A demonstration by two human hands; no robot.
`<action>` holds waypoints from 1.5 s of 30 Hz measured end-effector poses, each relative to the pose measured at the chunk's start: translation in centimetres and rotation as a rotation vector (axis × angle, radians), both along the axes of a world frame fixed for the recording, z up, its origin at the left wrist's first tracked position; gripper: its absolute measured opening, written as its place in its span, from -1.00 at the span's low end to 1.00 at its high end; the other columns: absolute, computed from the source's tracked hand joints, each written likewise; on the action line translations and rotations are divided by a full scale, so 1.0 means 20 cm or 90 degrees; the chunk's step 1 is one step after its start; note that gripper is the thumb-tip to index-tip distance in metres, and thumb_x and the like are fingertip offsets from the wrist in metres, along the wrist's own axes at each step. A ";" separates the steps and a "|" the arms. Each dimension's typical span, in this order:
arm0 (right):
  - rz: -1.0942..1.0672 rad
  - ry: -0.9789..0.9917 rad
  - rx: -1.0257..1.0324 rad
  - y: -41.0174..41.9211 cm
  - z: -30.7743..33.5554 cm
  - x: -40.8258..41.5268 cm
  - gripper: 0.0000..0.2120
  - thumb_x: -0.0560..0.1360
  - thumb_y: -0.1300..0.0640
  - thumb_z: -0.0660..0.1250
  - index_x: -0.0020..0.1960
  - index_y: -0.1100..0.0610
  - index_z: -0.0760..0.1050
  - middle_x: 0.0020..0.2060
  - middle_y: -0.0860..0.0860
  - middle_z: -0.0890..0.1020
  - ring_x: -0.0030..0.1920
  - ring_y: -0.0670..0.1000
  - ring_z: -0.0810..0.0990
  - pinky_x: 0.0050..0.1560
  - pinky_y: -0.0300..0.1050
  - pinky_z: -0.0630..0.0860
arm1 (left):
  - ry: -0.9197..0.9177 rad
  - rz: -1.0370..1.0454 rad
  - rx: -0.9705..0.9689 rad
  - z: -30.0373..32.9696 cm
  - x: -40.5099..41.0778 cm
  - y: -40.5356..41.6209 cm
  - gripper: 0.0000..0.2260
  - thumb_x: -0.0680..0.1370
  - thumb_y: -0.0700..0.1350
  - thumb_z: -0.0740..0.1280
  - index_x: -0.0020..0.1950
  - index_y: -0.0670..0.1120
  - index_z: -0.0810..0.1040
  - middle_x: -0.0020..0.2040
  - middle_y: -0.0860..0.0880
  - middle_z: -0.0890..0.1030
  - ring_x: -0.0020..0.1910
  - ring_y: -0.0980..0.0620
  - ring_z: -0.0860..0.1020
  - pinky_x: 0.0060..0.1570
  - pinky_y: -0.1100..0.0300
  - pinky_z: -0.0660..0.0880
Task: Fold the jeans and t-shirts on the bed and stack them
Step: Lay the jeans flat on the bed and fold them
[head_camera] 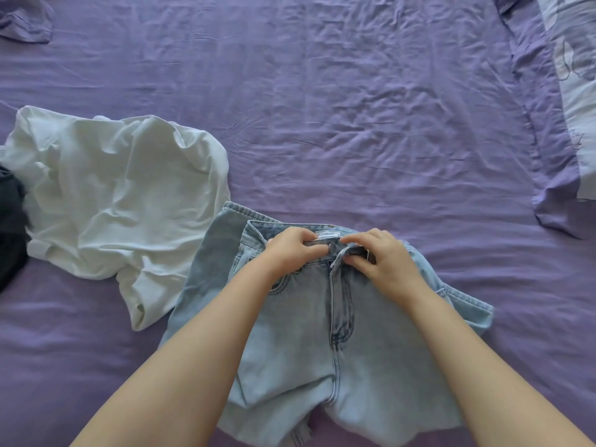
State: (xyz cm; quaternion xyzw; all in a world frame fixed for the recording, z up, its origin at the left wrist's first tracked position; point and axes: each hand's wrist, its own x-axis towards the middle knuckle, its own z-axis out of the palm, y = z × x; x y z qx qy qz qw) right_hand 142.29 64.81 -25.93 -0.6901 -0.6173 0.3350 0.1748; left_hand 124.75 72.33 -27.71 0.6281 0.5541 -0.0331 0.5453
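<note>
Light jeans (pixel 309 333): left hand (pixel 290 250) and right hand (pixel 383 262) grip waistband (pixel 258 232); label (pixel 328 234) unreadable.

The bed (pixel 322 108) is covered by a creased purple sheet. At its near edge, about the middle, lie light blue jeans (pixel 309 333), front up, waistband toward the far side — a second layer of denim shows beneath them. Just left of the jeans, touching them, a white t-shirt (pixel 119 195) lies rumpled and unfolded. A dark garment (pixel 9 221) sits at the left edge beside the t-shirt. A purple patterned pillow (pixel 561 117) lies along the right edge — a purple cloth (pixel 25 17) in the far left corner.
</note>
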 end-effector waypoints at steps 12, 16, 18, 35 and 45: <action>-0.063 0.050 0.005 0.02 -0.02 -0.10 -0.85 0.44 0.15 0.40 0.00 0.12 0.55 -0.11 0.03 0.61 -0.08 0.06 0.55 0.00 -0.04 0.45 | -0.101 0.093 -0.052 0.05 0.04 -0.03 -0.80 0.39 -0.02 0.29 -0.34 -0.08 0.36 -0.42 0.00 0.19 -0.40 0.05 0.15 -0.35 0.11 0.07; -0.080 0.075 -0.004 0.01 -0.01 -0.09 -0.85 0.46 0.17 0.38 0.03 0.12 0.58 -0.10 0.01 0.63 -0.09 0.01 0.54 -0.06 -0.18 0.40 | -0.111 0.062 -0.065 0.07 0.04 -0.06 -0.78 0.41 0.14 0.39 -0.16 0.00 0.60 -0.24 0.11 0.38 -0.25 0.12 0.33 -0.22 0.08 0.34; -0.080 0.084 -0.019 0.01 -0.01 -0.09 -0.82 0.47 0.18 0.38 0.07 0.13 0.57 -0.07 0.02 0.64 -0.10 -0.02 0.52 -0.05 -0.20 0.40 | -0.091 0.056 -0.014 0.06 0.04 -0.07 -0.78 0.45 0.13 0.40 -0.17 -0.02 0.61 -0.14 0.01 0.67 0.18 0.02 0.40 -0.23 0.03 0.41; -0.091 0.262 -0.129 -0.01 0.05 -0.01 -0.74 0.41 0.34 0.37 0.00 0.06 0.46 -0.04 -0.02 0.58 0.01 -0.04 0.53 0.12 -0.07 0.44 | -0.149 0.084 -0.038 0.10 0.03 -0.13 -0.86 0.49 0.04 0.40 -0.18 -0.01 0.58 0.05 -0.02 0.41 0.01 0.08 0.45 0.03 0.21 0.40; -0.029 0.238 -0.134 0.03 0.08 0.05 -0.84 0.45 0.28 0.38 -0.09 0.03 0.57 -0.22 -0.09 0.61 -0.20 -0.14 0.53 -0.13 -0.37 0.43 | -0.029 -0.136 0.094 0.17 0.07 -0.07 -0.89 0.40 -0.07 0.47 -0.17 0.03 0.56 -0.03 0.04 0.38 0.08 -0.03 0.42 0.15 -0.01 0.42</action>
